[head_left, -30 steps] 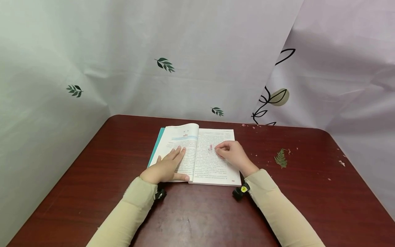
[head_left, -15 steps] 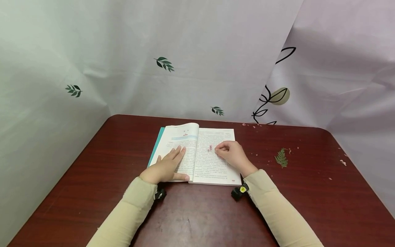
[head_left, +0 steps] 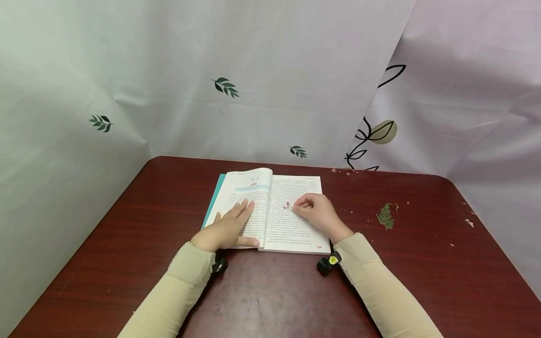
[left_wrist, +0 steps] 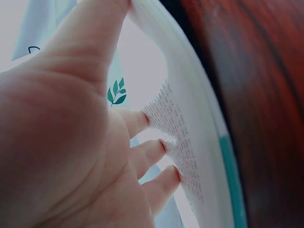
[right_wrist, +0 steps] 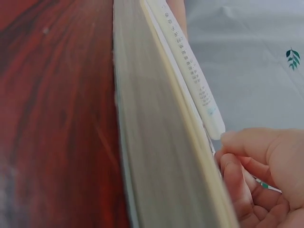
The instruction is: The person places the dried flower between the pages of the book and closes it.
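Observation:
A thick open book with a teal cover lies on the table, its left pages bulging up at the spine. Spread across the left page is my left hand, fingers straight and pressing the paper; the left wrist view shows its fingertips on the printed text. Over the right page, my right hand has thumb and index finger pinched together beside a small pink flower sprig. The sprig appears held by a stem too thin to make out. In the right wrist view, the pinching fingertips are partly behind the book's page edge.
A flat green fern leaf lies on the dark red table to the right of the book. Pale pink bits are scattered at the right and back. A white curtain with leaf prints hangs behind the table.
My right fingertips and the pink flower sprig have shifted slightly left and nearer to me over the page. The left hand stays in place on the left page.

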The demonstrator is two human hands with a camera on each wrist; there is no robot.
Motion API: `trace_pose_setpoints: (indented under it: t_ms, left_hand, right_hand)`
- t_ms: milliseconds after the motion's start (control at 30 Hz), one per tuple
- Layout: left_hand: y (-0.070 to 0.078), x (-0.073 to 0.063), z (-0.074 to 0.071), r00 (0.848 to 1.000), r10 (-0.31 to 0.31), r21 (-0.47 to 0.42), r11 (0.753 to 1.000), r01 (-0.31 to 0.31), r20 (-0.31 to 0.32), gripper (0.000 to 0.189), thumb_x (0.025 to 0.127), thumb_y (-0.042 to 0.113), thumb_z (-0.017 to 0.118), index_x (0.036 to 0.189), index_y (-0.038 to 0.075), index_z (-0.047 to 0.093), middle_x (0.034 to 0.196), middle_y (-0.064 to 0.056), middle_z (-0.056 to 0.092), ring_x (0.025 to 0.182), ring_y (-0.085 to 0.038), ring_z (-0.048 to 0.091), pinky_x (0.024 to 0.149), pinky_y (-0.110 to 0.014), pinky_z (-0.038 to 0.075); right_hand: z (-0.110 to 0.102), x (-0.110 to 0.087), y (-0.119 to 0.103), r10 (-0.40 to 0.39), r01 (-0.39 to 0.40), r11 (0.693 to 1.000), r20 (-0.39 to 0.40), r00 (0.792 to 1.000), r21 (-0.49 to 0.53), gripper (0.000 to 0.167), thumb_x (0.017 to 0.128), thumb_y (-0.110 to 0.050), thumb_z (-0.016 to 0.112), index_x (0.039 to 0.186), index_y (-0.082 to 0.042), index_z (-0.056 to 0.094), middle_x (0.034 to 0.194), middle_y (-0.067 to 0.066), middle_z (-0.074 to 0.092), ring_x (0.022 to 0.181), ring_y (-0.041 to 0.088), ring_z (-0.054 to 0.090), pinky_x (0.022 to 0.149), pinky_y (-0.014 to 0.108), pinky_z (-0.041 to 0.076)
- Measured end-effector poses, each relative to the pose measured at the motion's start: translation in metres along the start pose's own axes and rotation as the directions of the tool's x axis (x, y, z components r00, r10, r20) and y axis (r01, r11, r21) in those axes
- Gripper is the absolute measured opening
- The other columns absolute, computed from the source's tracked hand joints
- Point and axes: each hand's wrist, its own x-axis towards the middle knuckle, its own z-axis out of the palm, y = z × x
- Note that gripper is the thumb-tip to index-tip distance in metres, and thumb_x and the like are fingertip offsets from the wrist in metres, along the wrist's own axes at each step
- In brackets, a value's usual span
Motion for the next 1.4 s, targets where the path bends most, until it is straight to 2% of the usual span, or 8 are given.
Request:
trace_pose_setpoints:
  t_ms: [267,433,567,667,833,933,1067,1400]
  left_hand:
    - [-0.006,0.005,0.006,1.0,0.004,-0.009,1.0,-0.004,-0.011,0.111,0.086,0.057,0.072,0.164,0.009,0.01,0.169,-0.016,0.006,0.155,-0.038,0.008,0.113,-0.074,0.012]
    - [-0.004,0.003,0.003,1.0,0.003,-0.005,1.0,-0.003,-0.005,0.11,0.087,0.059,0.07,0.164,0.008,0.011,0.169,-0.017,0.007,0.155,-0.039,0.009,0.113,-0.074,0.012]
    - [-0.001,0.002,0.001,1.0,0.001,-0.006,1.0,-0.001,0.01,0.11,0.087,0.059,0.07,0.164,0.008,0.01,0.169,-0.017,0.006,0.155,-0.039,0.008,0.114,-0.073,0.01]
    - [0.0,0.001,0.0,1.0,0.006,-0.018,1.0,-0.006,0.007,0.109,0.087,0.057,0.071,0.164,0.007,0.012,0.169,-0.018,0.007,0.154,-0.039,0.009,0.114,-0.073,0.01]
    - [0.0,0.0,0.0,1.0,0.004,-0.022,1.0,-0.004,0.006,0.109,0.087,0.056,0.071,0.163,0.006,0.012,0.169,-0.017,0.007,0.155,-0.039,0.009,0.114,-0.073,0.011]
    - [0.0,0.0,0.0,1.0,-0.001,-0.011,1.0,0.001,0.005,0.109,0.087,0.056,0.071,0.164,0.007,0.011,0.169,-0.017,0.007,0.154,-0.039,0.009,0.114,-0.073,0.011]
    - [-0.002,0.001,0.0,1.0,-0.005,0.003,1.0,0.005,-0.001,0.109,0.087,0.056,0.072,0.163,0.006,0.012,0.169,-0.019,0.008,0.154,-0.04,0.01,0.113,-0.074,0.013]
    - [-0.002,0.002,0.002,1.0,-0.002,-0.003,1.0,0.002,-0.011,0.108,0.087,0.056,0.072,0.163,0.006,0.013,0.168,-0.019,0.01,0.154,-0.041,0.012,0.112,-0.075,0.014]
  right_hand:
    - [-0.006,-0.001,-0.005,-0.021,0.023,0.997,-0.031,0.999,0.073,0.008,0.093,-0.009,0.07,0.089,-0.004,0.075,0.071,0.003,0.065,0.065,0.015,0.056,0.061,0.025,0.046]
    - [-0.017,0.0,-0.008,-0.031,0.03,1.0,-0.097,0.995,-0.006,0.01,0.095,-0.009,0.067,0.097,-0.003,0.075,0.083,0.006,0.068,0.077,0.02,0.058,0.072,0.032,0.045]
    - [-0.026,0.001,-0.006,0.022,-0.032,0.996,-0.124,0.992,-0.077,0.018,0.096,-0.012,0.062,0.108,-0.002,0.071,0.099,0.012,0.067,0.091,0.026,0.06,0.078,0.036,0.047]
    - [-0.03,0.002,-0.003,0.077,-0.09,0.992,-0.134,0.988,-0.093,0.028,0.097,-0.013,0.059,0.119,0.001,0.067,0.111,0.018,0.063,0.1,0.031,0.057,0.083,0.041,0.047]
    - [-0.033,0.003,0.0,0.14,-0.156,0.982,-0.148,0.979,-0.106,0.05,0.096,-0.014,0.056,0.14,0.008,0.052,0.133,0.028,0.053,0.119,0.039,0.053,0.1,0.05,0.045]
    - [-0.033,0.005,0.001,0.175,-0.192,0.973,-0.136,0.975,-0.126,0.057,0.097,-0.016,0.056,0.145,0.012,0.044,0.139,0.03,0.05,0.127,0.04,0.051,0.107,0.051,0.042]
    - [-0.032,0.006,0.002,0.21,-0.224,0.964,-0.108,0.972,-0.14,0.057,0.098,-0.018,0.054,0.145,0.012,0.045,0.14,0.029,0.053,0.125,0.037,0.054,0.105,0.049,0.045]
    - [-0.033,0.006,0.003,0.217,-0.231,0.961,-0.103,0.971,-0.153,0.055,0.098,-0.018,0.054,0.143,0.012,0.048,0.136,0.028,0.056,0.116,0.035,0.057,0.101,0.048,0.048]
